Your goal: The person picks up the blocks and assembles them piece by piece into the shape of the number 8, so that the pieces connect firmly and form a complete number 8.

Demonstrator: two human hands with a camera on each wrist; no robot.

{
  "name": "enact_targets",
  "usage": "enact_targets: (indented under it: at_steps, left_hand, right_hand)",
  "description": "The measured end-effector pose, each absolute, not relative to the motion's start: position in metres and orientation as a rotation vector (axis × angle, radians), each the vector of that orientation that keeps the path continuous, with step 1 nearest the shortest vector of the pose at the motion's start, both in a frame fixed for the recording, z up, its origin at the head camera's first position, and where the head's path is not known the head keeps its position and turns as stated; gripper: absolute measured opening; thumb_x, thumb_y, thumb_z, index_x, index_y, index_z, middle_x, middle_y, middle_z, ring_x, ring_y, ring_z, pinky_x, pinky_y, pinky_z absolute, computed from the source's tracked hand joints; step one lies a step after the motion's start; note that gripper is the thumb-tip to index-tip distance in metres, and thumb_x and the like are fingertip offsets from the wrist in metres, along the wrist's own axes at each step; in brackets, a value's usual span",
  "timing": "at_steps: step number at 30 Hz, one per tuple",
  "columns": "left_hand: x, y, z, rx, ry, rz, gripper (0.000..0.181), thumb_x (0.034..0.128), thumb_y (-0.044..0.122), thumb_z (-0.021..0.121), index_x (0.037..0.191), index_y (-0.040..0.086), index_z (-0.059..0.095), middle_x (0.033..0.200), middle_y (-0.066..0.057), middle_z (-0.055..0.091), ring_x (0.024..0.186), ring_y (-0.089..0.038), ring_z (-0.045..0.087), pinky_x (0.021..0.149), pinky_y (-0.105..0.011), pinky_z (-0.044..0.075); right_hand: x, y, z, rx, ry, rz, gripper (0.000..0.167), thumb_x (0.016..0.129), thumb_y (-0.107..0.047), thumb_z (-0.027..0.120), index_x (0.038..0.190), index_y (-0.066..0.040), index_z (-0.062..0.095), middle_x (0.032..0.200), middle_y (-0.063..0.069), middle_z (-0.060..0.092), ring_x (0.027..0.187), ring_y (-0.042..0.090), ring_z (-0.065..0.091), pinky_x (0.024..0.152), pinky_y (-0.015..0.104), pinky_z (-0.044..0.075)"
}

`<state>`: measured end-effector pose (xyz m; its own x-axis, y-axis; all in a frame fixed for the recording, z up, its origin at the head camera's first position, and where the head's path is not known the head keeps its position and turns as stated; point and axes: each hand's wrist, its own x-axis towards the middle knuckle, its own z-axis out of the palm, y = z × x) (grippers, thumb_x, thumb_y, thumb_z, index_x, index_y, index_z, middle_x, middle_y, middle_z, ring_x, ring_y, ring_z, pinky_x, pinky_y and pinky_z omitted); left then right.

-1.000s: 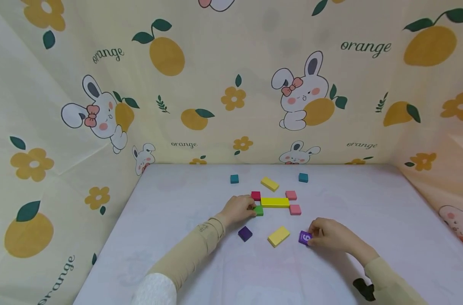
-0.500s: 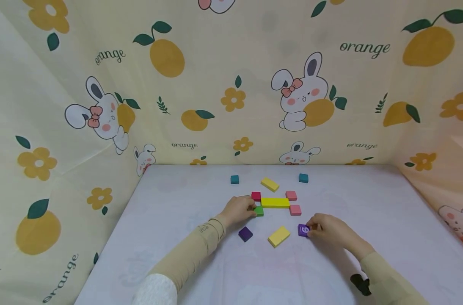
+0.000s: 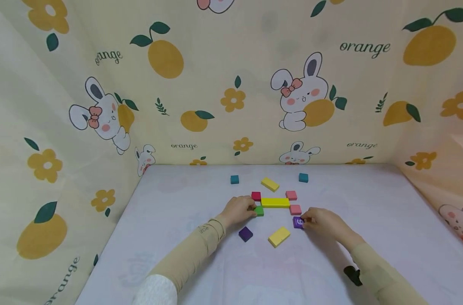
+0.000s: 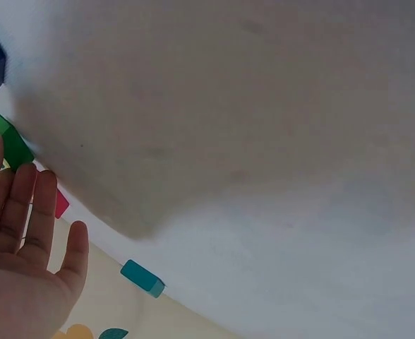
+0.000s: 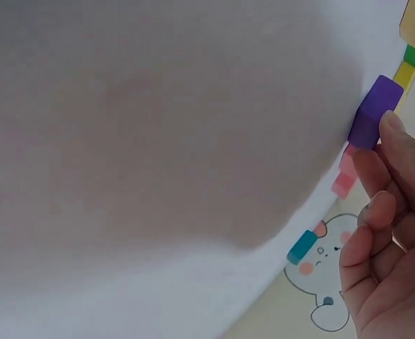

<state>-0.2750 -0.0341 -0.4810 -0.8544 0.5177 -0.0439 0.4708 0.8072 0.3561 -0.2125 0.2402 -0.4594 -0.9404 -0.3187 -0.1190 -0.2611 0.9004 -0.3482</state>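
Purple rectangular wooden-looking block (image 3: 298,222): just on the near side of the nearer pink wooden-looking block (image 3: 295,210), its white printed mark facing up; whether its underside meets the table is too hard to tell from these angles.
Right hand (image 3: 328,222): narrow pinch, thumb and forefinger on the right edge of the purple block; an edge hold probably leaves its far side free and its printed top mostly uncovered.
Left hand (image 3: 238,209): thumb and a finger grip the left end of the green rectangular wooden-looking block (image 3: 259,211), the other fingers loosely extended; this hold likely steadies the piece.
Long bright yellow bar (image 3: 275,203): lies crosswise between the hands, with the green block at its near-left corner and the red wooden-looking block (image 3: 256,196) at its far-left one.
Pink pair: the farther pink wooden-looking block (image 3: 291,195) and the nearer one sit at the bar's right corners, so the spacing seems deliberate and balanced.
Slanted pieces: far pale yellow block (image 3: 270,184) beyond the bar, near pale yellow block (image 3: 279,237) in front, both set diagonally; dark purple block (image 3: 245,234) turned cornerwise near the left hand.
Teal corners: left teal block (image 3: 234,179) and right teal block (image 3: 303,178), well apart at the back of the white-covered table (image 3: 170,199).
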Motion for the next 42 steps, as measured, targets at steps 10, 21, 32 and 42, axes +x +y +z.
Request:
enact_targets:
  at_steps: [10, 21, 32, 42]
  left_hand:
    - [-0.271, -0.034, -0.479, 0.788, 2.864, 0.494, 0.025, 0.0828, 0.03, 0.07, 0.104, 0.016, 0.07, 0.082, 0.008, 0.061, 0.074, -0.007, 0.05, 0.076, -0.023, 0.042]
    - [-0.268, -0.033, -0.479, 0.806, 2.874, 0.453, 0.025, 0.0838, 0.031, 0.068, 0.104, 0.017, 0.068, 0.084, 0.007, 0.063, 0.075, -0.007, 0.051, 0.076, -0.024, 0.043]
    - [-0.263, -0.031, -0.485, 0.792, 2.878, 0.47, 0.027, 0.0847, 0.032, 0.067, 0.108, 0.017, 0.066, 0.084, 0.008, 0.063, 0.075, -0.009, 0.05, 0.071, -0.022, 0.041]
    - [-0.26, -0.031, -0.488, 0.774, 2.862, 0.51, 0.03, 0.085, 0.032, 0.067, 0.111, 0.017, 0.064, 0.084, 0.007, 0.062, 0.077, -0.009, 0.05, 0.073, -0.022, 0.042]
  right_hand:
    - [-0.213, 0.236, -0.458, -0.451, 2.904, -0.482, 0.024, 0.08, -0.018, 0.071, 0.101, -0.005, 0.07, 0.086, 0.001, 0.067, 0.075, 0.011, 0.055, 0.073, 0.034, 0.053]
    - [-0.214, 0.233, -0.462, -0.377, 2.915, -0.47, 0.026, 0.079, -0.021, 0.072, 0.1, -0.005, 0.071, 0.082, 0.0, 0.067, 0.073, 0.011, 0.054, 0.073, 0.032, 0.053]
    - [-0.211, 0.229, -0.465, -0.31, 2.921, -0.459, 0.026, 0.078, -0.022, 0.074, 0.099, -0.007, 0.071, 0.082, 0.001, 0.067, 0.073, 0.012, 0.054, 0.073, 0.034, 0.052]
    - [-0.207, 0.23, -0.467, -0.279, 2.933, -0.507, 0.026, 0.077, -0.023, 0.074, 0.097, -0.006, 0.072, 0.083, 0.002, 0.068, 0.072, 0.013, 0.054, 0.072, 0.035, 0.052]
